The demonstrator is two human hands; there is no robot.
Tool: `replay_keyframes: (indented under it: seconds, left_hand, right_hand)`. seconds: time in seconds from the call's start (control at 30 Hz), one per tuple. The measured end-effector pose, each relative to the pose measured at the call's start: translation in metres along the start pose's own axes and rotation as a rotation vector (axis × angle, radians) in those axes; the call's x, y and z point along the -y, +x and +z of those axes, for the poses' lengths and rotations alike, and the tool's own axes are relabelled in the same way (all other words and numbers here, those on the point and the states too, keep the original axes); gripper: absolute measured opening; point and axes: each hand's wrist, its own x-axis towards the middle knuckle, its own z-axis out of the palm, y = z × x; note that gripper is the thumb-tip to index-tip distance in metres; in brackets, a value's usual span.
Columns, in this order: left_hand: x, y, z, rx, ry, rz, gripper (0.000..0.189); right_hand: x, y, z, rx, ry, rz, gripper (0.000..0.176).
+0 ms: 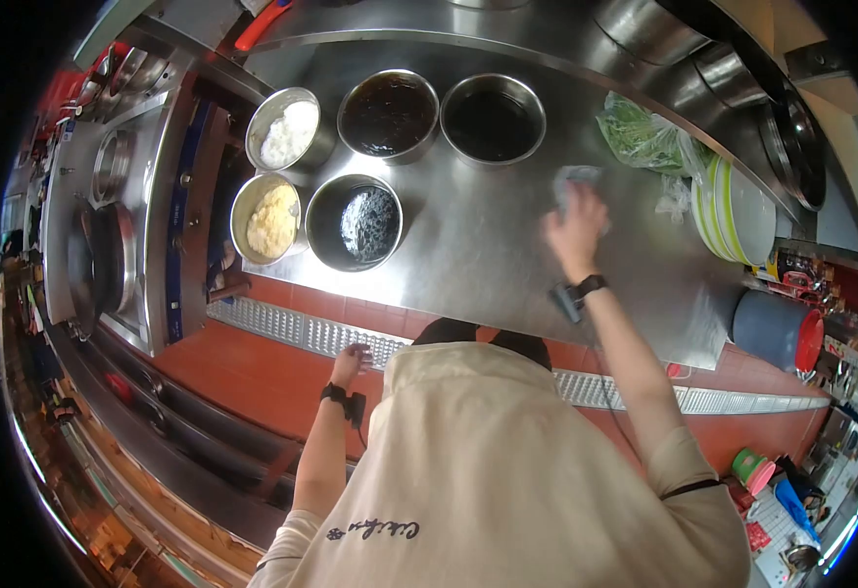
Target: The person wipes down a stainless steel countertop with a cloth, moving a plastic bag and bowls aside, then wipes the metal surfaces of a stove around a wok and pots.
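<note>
My right hand [578, 230] is over the steel table [478, 240], fingers on a small, pale grey cloth [578, 176] against the surface. It is slightly blurred. Below the table's front edge hangs my left hand [351, 363], holding nothing, its fingers loosely apart. Round steel pots stand at the table's left and back: one with white granules [290, 134], one with a yellowish crumbly food [273, 222], one with dark brown liquid [388, 113], one with nearly black liquid [493, 118] and one with dark, shiny contents [368, 223].
Right of my right hand lie a plastic bag of green vegetables [644, 137] and several green-and-white bowls [733, 211] on their sides. A shelf [547, 44] with pots runs along the back. A grey bin [767, 328] stands at the right, and a metal floor grate [292, 325] crosses the red tiles.
</note>
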Motion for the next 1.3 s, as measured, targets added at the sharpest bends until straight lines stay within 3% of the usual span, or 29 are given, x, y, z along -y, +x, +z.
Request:
replay_keyframes:
  seconds: [0.13,0.23,0.27,0.33,0.43,0.5,0.63,0.83,0.93,1.13,1.3]
  left_hand:
    - [0.016,0.006,-0.005,0.078,-0.028,-0.042,0.032]
    - [0.008,0.01,-0.006,0.111,-0.01,-0.046,0.031]
    - [-0.005,0.006,0.0,0.072,0.049,-0.038,0.031]
    - [-0.034,-0.006,0.01,0.022,0.153,-0.009,0.032]
    - [-0.043,0.008,0.009,0.052,0.088,0.058,0.03]
    - [-0.05,0.013,0.01,0.054,0.021,0.049,0.031]
    - [-0.036,0.012,0.01,0.055,0.01,0.104,0.032]
    - [-0.012,-0.001,-0.003,0.014,0.136,0.04,0.032]
    - [-0.007,-0.004,-0.011,-0.007,0.077,0.001,0.032]
    - [-0.015,0.003,-0.005,-0.027,0.019,-0.029,0.033]
    - [-0.032,-0.002,0.001,-0.011,-0.022,0.028,0.034]
  right_hand:
    - [0.111,-0.046,0.0,0.276,0.27,-0.267,0.064]
    - [0.155,-0.067,-0.004,0.44,0.403,-0.473,0.059]
    - [0.154,-0.07,-0.006,0.432,0.403,-0.464,0.059]
    - [0.143,-0.075,-0.012,0.512,0.465,-0.741,0.047]
    - [0.093,-0.08,-0.035,0.558,0.441,-0.88,0.04]
    - [0.05,-0.07,-0.042,0.413,0.275,-0.803,0.039]
    - [-0.013,-0.013,-0.027,0.194,0.088,-0.29,0.046]
    - [-0.006,0.062,0.02,0.015,0.05,0.029,0.05]
    - [0.028,0.037,0.002,0.186,0.05,-0.167,0.049]
    - [0.088,-0.091,-0.032,0.421,0.263,-0.669,0.048]
    - [0.115,-0.049,-0.005,0.353,0.255,-0.819,0.045]
